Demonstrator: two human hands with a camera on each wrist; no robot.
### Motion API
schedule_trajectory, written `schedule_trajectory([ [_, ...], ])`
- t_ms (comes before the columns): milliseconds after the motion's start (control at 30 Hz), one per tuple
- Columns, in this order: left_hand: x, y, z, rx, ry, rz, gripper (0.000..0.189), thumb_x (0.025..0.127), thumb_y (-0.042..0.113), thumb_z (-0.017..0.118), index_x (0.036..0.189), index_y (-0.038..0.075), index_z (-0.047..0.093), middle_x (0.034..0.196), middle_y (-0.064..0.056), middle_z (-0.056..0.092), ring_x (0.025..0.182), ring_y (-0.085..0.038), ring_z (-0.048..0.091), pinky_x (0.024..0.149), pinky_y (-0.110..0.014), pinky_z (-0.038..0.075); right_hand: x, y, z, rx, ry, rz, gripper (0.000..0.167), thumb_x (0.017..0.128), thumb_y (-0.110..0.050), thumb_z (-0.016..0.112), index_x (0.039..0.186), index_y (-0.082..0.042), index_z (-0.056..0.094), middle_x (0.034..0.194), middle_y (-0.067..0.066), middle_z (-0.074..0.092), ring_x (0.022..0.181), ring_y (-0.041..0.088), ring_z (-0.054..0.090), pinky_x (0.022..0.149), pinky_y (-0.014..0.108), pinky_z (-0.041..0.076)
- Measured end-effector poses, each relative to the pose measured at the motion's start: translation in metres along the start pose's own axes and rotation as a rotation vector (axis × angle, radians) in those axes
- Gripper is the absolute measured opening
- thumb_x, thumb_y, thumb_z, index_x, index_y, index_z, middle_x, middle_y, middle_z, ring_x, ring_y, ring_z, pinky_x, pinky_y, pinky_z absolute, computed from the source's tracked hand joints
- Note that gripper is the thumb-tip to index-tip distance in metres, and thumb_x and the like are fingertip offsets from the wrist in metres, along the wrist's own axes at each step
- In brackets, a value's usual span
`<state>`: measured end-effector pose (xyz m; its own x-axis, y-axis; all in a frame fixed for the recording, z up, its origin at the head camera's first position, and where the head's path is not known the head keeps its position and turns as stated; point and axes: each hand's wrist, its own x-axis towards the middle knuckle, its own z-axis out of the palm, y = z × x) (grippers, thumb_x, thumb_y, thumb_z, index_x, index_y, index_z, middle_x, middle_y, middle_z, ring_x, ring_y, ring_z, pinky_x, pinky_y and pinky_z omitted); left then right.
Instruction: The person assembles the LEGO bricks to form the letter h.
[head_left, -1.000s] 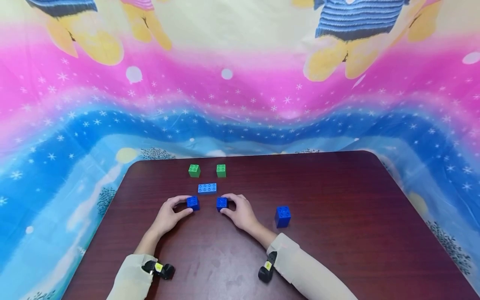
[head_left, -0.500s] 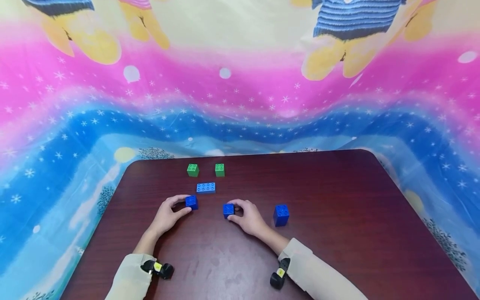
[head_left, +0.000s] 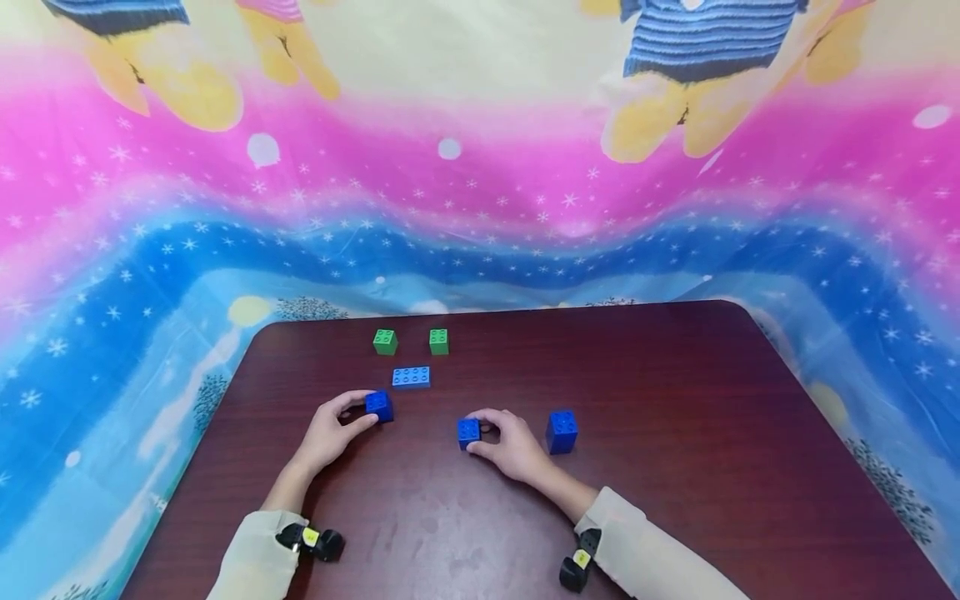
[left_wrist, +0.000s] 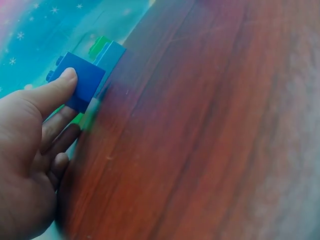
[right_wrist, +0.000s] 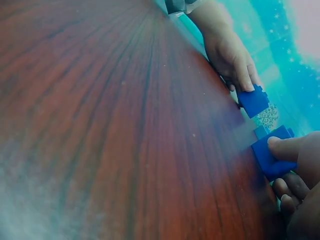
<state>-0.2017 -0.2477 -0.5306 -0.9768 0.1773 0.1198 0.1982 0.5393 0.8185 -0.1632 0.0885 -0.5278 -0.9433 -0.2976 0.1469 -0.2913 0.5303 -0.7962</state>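
Observation:
My left hand (head_left: pixel 327 435) pinches a dark blue toy building block (head_left: pixel 379 406) between thumb and fingers. In the left wrist view the thumb presses the near face of that block (left_wrist: pixel 86 82). Further right and a little nearer, my right hand (head_left: pixel 513 447) grips a second dark blue block (head_left: pixel 468 433); the right wrist view shows the thumb on its side (right_wrist: pixel 272 155). A gap of bare tabletop lies between the two held blocks. Just right of my right hand stands a taller dark blue block (head_left: pixel 562 432), untouched.
A light blue eight-stud block (head_left: pixel 411 377) lies beyond the left hand. Behind it two green blocks (head_left: pixel 386 342) stand apart near the far edge of the brown table (head_left: pixel 675 392). A printed cloth (head_left: pixel 480 192) hangs behind the table.
My right hand has moved right and toward me with its dark blue block, away from the left one. The left hand has shifted very slightly left with its block.

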Motion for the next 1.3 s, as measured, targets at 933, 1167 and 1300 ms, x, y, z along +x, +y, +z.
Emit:
schedule_trajectory([
  [933,-0.002,0.064,0.026,-0.251,-0.096,0.185,0.04,0.089,0.007,0.079,0.127,0.006,0.065,0.115,-0.014,0.069,0.095,-0.021,0.066,0.083,-0.028,0.057,-0.001,0.001,-0.001,0.021,0.0,0.0,0.038,0.081,-0.015,0.087,0.117,-0.016,0.074,0.099,-0.005,0.073,0.092,0.013,0.06,0.078,0.028,0.047],
  [1167,0.001,0.08,0.041,-0.214,-0.118,0.162,0.041,0.088,0.007,0.081,0.126,0.008,0.066,0.116,-0.011,0.07,0.092,-0.022,0.065,0.081,-0.03,0.057,0.0,0.001,-0.001,0.019,-0.017,-0.002,0.035,0.084,-0.017,0.085,0.117,-0.015,0.074,0.102,-0.004,0.071,0.089,0.013,0.059,0.074,0.027,0.048],
  [1300,0.002,0.091,0.048,-0.194,-0.144,0.148,0.04,0.088,0.005,0.079,0.126,0.006,0.066,0.114,-0.012,0.07,0.088,-0.025,0.063,0.079,-0.031,0.056,0.0,0.001,-0.001,0.024,-0.015,-0.009,0.034,0.084,-0.016,0.085,0.116,-0.015,0.074,0.102,-0.004,0.072,0.09,0.014,0.059,0.075,0.028,0.048],
])
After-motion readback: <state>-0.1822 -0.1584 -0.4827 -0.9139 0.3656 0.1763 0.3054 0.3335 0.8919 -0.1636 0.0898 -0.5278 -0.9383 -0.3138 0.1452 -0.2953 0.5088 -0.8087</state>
